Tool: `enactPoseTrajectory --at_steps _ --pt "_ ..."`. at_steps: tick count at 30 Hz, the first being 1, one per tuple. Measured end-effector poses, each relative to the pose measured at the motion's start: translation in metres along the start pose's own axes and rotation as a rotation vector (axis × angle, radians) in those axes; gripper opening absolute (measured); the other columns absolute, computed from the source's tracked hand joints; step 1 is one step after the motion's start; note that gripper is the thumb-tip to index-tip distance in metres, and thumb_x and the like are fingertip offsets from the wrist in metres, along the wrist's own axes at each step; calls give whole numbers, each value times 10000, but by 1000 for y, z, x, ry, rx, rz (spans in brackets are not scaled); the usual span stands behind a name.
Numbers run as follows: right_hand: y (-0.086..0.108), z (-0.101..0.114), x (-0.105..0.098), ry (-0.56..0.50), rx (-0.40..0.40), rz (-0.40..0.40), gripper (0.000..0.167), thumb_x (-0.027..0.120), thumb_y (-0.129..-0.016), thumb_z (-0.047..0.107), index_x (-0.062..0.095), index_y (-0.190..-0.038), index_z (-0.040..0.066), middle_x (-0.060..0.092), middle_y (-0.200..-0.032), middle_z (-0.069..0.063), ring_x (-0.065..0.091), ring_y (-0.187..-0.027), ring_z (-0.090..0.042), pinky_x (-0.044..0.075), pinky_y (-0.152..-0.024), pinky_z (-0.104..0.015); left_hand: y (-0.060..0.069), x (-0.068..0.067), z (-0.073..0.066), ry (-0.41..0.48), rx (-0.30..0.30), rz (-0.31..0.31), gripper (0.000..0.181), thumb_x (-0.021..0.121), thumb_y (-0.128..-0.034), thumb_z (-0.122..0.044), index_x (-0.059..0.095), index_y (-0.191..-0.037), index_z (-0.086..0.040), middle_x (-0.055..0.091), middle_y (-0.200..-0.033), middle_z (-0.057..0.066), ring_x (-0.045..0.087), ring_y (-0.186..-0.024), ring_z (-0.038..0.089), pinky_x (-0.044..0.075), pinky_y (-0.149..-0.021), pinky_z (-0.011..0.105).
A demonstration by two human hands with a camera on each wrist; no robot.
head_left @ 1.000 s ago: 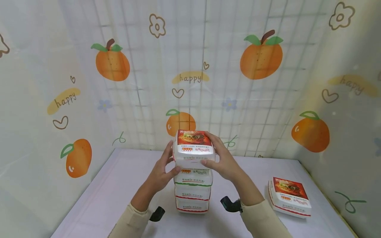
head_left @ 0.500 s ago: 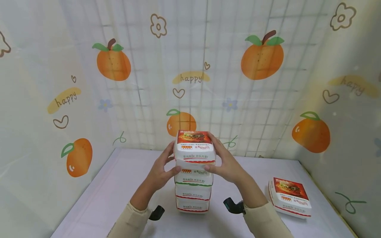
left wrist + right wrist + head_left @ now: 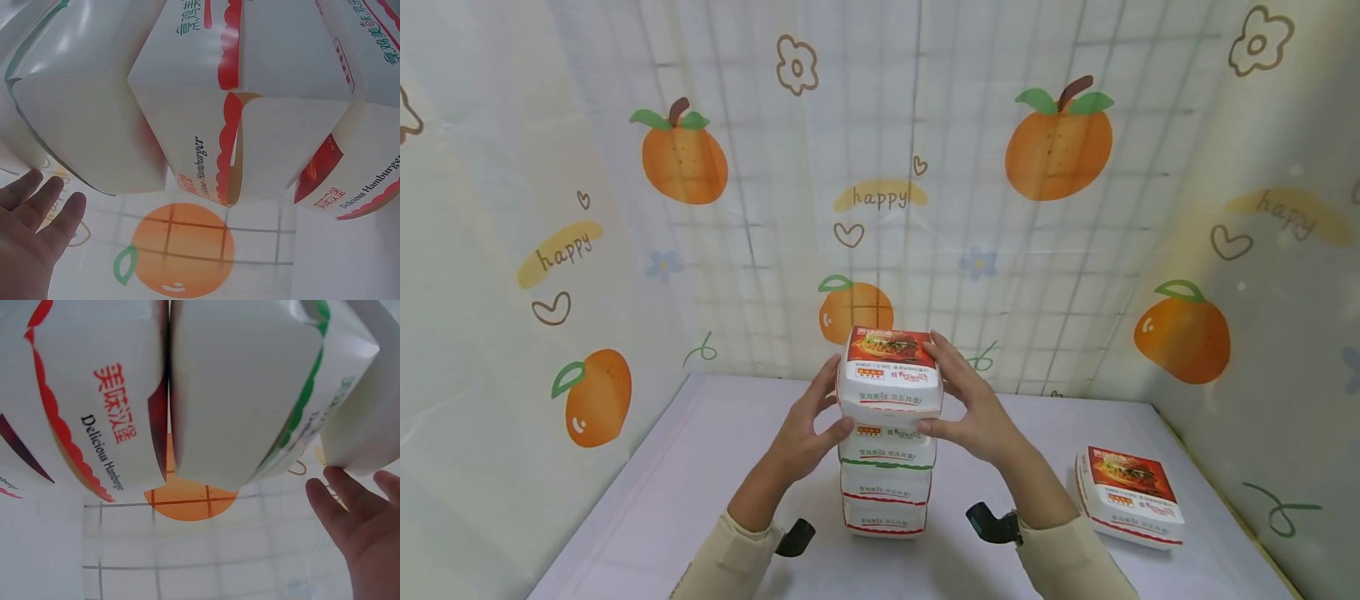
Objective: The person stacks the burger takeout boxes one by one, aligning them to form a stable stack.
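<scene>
Several white hamburger boxes stand stacked in the middle of the table in the head view. The top box (image 3: pixel 891 375) has a burger picture on its lid and a red front band; below it is a green-edged box (image 3: pixel 889 446). My left hand (image 3: pixel 801 437) lies at the top box's left side, thumb near its lower front corner. On the right side, my right hand (image 3: pixel 973 408) reaches along the box with its thumb at the front. Straight fingers (image 3: pixel 62 215) show beside the stack in the left wrist view, and extended fingers (image 3: pixel 340 500) in the right wrist view.
Another closed hamburger box (image 3: pixel 1131 496) sits on the white table (image 3: pixel 722 433) at the right. A curtain printed with oranges (image 3: pixel 1060 150) hangs behind and at both sides. Black wrist cameras (image 3: pixel 992 525) stick out from the sleeves.
My right hand has shifted slightly right and its thumb has slid off the top box's front. The box's red front band has come into view. The left hand stays nearly still.
</scene>
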State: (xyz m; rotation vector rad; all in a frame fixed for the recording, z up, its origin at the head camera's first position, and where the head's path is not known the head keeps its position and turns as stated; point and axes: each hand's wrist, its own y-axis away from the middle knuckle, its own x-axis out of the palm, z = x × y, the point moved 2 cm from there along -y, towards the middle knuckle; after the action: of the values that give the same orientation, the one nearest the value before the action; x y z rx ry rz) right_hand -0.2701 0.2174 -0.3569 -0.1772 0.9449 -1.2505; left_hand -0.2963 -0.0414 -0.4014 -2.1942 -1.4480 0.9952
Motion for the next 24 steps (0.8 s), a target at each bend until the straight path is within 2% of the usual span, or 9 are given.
enactPoseTrajectory --at_steps 8,16,21,24 --pt "7 -2 0 -4 38 13 998 826 -775 202 221 -1558 327 193 -1601 26 314 -1387 -365 347 -1003 -629 1 2 -1 -20 8 -2 777 593 -937 -461 161 -1565 -308 327 -1545 -37 306 -1402 222 349 -1039 572" --pt "10 -3 1 15 69 22 972 795 -789 271 206 -1557 352 237 -1588 2 289 -1390 -399 279 -984 -716 3 3 2 -20 13 -9 778 603 -933 -449 181 -1564 -282 343 -1535 -38 330 -1388 230 356 -1022 594" --pt "12 -6 3 13 103 31 954 762 -806 313 178 -1556 376 249 -1584 -16 306 -1361 -468 261 -952 -756 5 5 3 -17 5 -15 771 616 -930 -426 187 -1559 -304 329 -1542 -57 319 -1393 216 363 -1036 554" --pt "12 -7 4 7 105 34 956 758 -807 313 170 -1557 376 243 -1586 -15 292 -1369 -466 251 -954 -760 7 6 3 -16 5 -18 776 626 -926 -417 189 -1558 -305 335 -1537 -61 317 -1393 212 364 -1037 550"
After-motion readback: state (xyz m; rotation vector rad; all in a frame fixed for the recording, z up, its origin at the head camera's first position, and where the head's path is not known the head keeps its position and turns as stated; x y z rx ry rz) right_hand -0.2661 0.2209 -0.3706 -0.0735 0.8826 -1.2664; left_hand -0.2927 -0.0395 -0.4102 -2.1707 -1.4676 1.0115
